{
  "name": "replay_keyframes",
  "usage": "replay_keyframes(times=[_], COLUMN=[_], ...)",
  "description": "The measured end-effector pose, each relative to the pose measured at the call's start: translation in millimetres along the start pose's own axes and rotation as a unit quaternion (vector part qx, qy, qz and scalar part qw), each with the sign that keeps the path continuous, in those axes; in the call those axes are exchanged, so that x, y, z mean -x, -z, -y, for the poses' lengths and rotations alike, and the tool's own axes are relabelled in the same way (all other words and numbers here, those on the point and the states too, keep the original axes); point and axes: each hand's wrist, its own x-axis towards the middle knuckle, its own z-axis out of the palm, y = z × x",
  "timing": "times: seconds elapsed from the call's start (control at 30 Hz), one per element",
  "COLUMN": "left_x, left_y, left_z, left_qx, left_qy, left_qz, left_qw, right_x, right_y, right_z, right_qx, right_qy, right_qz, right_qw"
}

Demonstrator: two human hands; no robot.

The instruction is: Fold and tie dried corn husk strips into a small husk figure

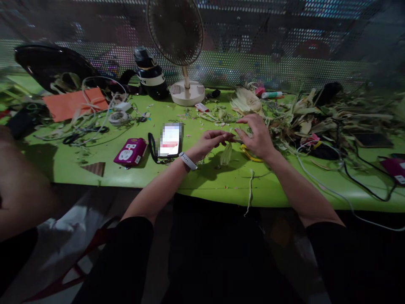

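Note:
Over the green table, my left hand (212,142), with a pale watch band at the wrist, is closed in a pinch. Its fingertips grip a pale green strip of corn husk (225,155), which hangs below them. Just to the right, my right hand (257,137) hovers beside the husk with its fingers apart; its lower fingers are partly hidden. A yellow loop (252,158) lies under that hand. Nearer the table's edge is a thin twisted husk cord (250,190).
A heap of dry husks (294,120) and cables cover the right side. Left of my hands are a lit phone (170,141) and a purple power strip (130,152). A fan (187,92) and a dark bottle (153,80) stand behind. Another person's arm (22,181) rests at far left.

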Motion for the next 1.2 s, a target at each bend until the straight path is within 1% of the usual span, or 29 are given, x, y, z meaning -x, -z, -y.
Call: replay_keyframes(times=[0.03, 0.07, 0.2, 0.27, 0.33, 0.4, 0.5, 0.53, 0.6, 0.67, 0.77, 0.9, 1.2], left_x=[-0.6, -1.2, -2.7, -2.7, -2.7, -2.9, -3.1, -3.0, -2.5, -1.8, -0.7, 0.0, 1.3], left_y=[0.6, 1.1, 1.0, 0.2, -0.2, 0.1, 1.5, 1.9, 1.9, 1.3, 0.7, 1.9, 2.4], left_z=[-0.3, -0.6, -1.4, -1.3, -0.8, -0.3, -0.4, -0.9, -2.6, -4.9, -8.0, -9.9, -10.2], left_qx=[0.005, 0.012, 0.017, 0.001, -0.021, -0.043, -0.081, -0.092, -0.102, -0.097, -0.089, -0.083, -0.061], left_qy=[0.000, -0.004, -0.029, -0.045, -0.055, -0.050, -0.057, -0.063, -0.067, -0.062, -0.051, -0.029, -0.041], left_qz=[-0.009, -0.016, -0.025, -0.033, -0.037, -0.040, -0.061, -0.062, -0.043, -0.017, -0.008, -0.007, -0.011], left_qw=[1.000, 1.000, 0.999, 0.998, 0.998, 0.997, 0.993, 0.992, 0.992, 0.993, 0.995, 0.996, 0.997], right_x=[-0.2, -0.4, -1.2, -1.9, -2.5, -2.8, -2.5, -2.4, -2.1, -2.0, -2.3, -4.1, -6.8], right_y=[1.2, 2.2, 3.2, 2.6, 2.0, 1.7, 2.0, 2.4, 3.7, 5.1, 6.4, 7.3, 8.8], right_z=[1.6, 3.2, 7.4, 7.4, 6.0, 4.1, 2.3, 2.4, 3.1, 4.0, 3.7, 0.8, -0.6], right_qx=[-0.003, -0.010, -0.076, -0.111, -0.128, -0.129, -0.126, -0.130, -0.142, -0.153, -0.172, -0.198, -0.204], right_qy=[-0.010, -0.022, -0.086, -0.099, -0.091, -0.084, -0.095, -0.102, -0.103, -0.088, -0.074, -0.093, -0.126], right_qz=[0.006, 0.025, 0.139, 0.161, 0.163, 0.156, 0.157, 0.164, 0.184, 0.197, 0.199, 0.198, 0.189], right_qw=[1.000, 0.999, 0.984, 0.976, 0.974, 0.976, 0.975, 0.973, 0.967, 0.964, 0.962, 0.956, 0.952])
